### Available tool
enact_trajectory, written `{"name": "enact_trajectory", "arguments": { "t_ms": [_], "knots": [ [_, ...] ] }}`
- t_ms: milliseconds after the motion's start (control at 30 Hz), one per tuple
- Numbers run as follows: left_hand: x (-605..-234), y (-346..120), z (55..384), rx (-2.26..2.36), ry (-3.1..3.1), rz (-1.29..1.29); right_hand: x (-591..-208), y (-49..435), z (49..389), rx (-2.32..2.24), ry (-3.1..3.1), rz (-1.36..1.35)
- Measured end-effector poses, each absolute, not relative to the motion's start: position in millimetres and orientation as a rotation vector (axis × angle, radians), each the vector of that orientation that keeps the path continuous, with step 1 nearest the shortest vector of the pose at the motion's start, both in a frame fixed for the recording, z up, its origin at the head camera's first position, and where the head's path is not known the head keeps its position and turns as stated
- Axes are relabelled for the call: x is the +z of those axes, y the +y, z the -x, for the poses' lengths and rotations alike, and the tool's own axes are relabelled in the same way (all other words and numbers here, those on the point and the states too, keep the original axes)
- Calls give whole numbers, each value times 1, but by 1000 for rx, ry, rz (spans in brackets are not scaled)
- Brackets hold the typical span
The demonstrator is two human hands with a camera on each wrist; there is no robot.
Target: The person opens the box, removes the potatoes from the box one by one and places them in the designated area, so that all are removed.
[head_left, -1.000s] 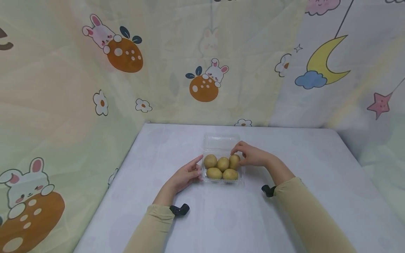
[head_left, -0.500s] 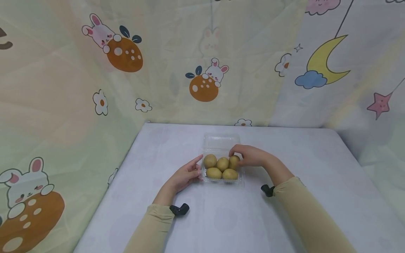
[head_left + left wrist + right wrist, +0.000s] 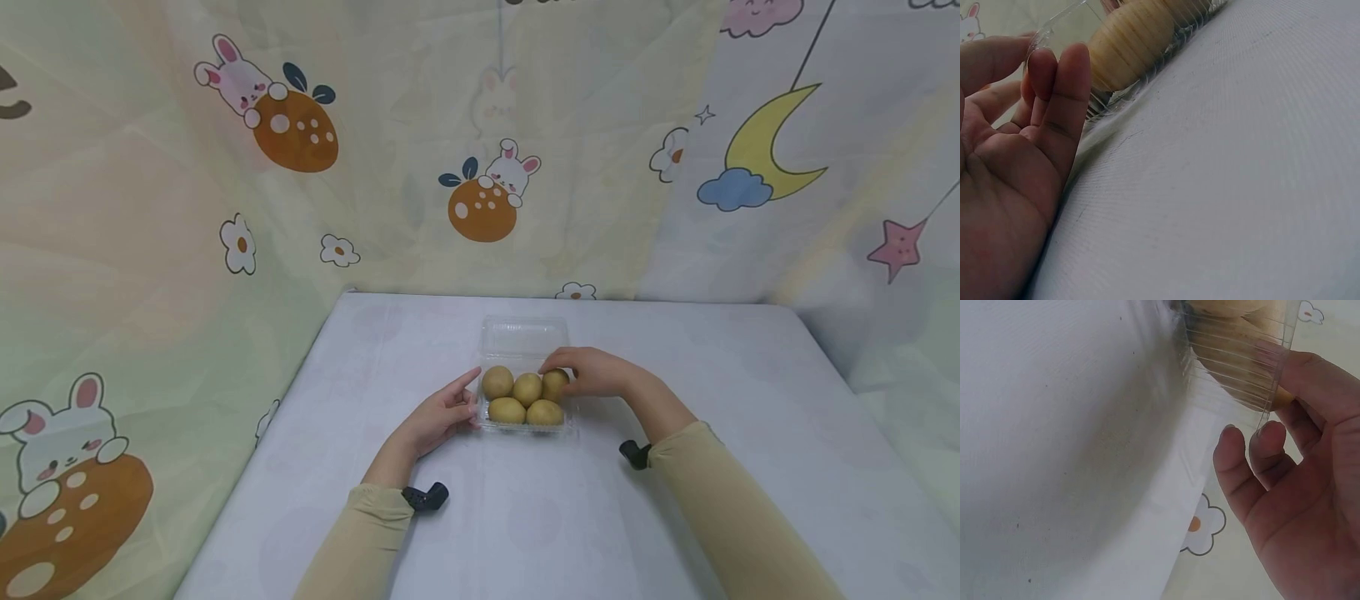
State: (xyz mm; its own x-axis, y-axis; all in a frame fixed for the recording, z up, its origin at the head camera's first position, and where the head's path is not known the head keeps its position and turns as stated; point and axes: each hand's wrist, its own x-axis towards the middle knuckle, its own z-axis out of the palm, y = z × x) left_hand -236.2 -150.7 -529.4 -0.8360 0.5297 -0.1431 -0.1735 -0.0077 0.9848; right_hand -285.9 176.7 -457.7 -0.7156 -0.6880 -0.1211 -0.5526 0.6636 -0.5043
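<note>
A clear plastic clamshell box stands on the table, its lid tipped back. Several smooth yellow-brown potatoes sit inside in two rows; one potato lies at front left. With thumb and fingers curled about the back-right potato, my right hand reaches over the box's right side. Its thumb shows through the clear ribbed wall in the right wrist view, other fingertips just outside. My left hand rests at the box's left side, fingers loosely extended; in the left wrist view its fingertips touch the rim.
The white-covered table spreads around the box on all sides. Behind and beside it hangs a printed cloth with rabbits, flowers and a moon. Small black wrist cameras sit at both sleeve cuffs.
My right hand has lowered and shifted slightly left, its fingers settling around the back-right potato. My left hand and the box stay almost where they were.
</note>
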Motion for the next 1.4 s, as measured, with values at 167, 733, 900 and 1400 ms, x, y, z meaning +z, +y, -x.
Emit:
{"name": "enact_trajectory", "arguments": {
  "t_ms": [167,733,900,1400],
  "knots": [
    [-530,-151,237,1889,1784,-377,-457,177,285,-681,2567,978],
    [-530,-151,238,1878,1791,-391,-451,176,285,-689,2575,946],
    [-530,-151,238,1878,1797,-384,-447,177,284,-727,2606,934],
    [-528,-151,237,1879,1801,-401,-454,224,282,-1226,2646,547]
  ]
}}
